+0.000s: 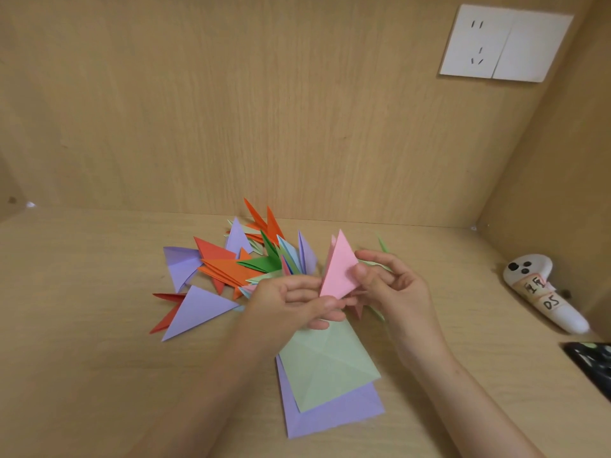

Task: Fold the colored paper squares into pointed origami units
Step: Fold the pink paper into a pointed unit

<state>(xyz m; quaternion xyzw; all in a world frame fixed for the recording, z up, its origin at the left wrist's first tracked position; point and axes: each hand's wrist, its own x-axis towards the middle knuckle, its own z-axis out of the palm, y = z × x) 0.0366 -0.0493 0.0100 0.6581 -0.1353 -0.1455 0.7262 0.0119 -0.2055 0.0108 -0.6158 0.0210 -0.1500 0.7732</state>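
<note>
Wooden back panel [231, 110] fills the upper view, with a side panel at the right. Light wood tabletop [82, 358] below it. Pile of folded units [228, 269] lies mid-tabletop near the back panel: orange, red, lilac, green, pale blue points, overlapping, some tips sticking up. White socket plate [506, 44] is on the back panel, upper right. Lilac sheet [330, 418] lies flat on the tabletop nearest the camera. Pale green sheet [327, 365] is on top of it, creased, turned corner-up, its far corner under the left hand. Left hand [287, 305] and right hand [393, 285] are raised just in front of the pile and meet on the pink unit [337, 276]. Left grip: narrow, thumb and fingertips pinching the unit's lower left edge. Right grip: narrow, thumb pressed on the pink face, fingers curled behind it. The pink unit is off the tabletop, held between both hands, point up, above the green sheet's far corner and just right of the pile. White controller [542, 292] with handwritten labels lies at the right by the side panel, well apart from the paper. A dark object [591, 361] is cut off by the right edge; it can't be identified.
</note>
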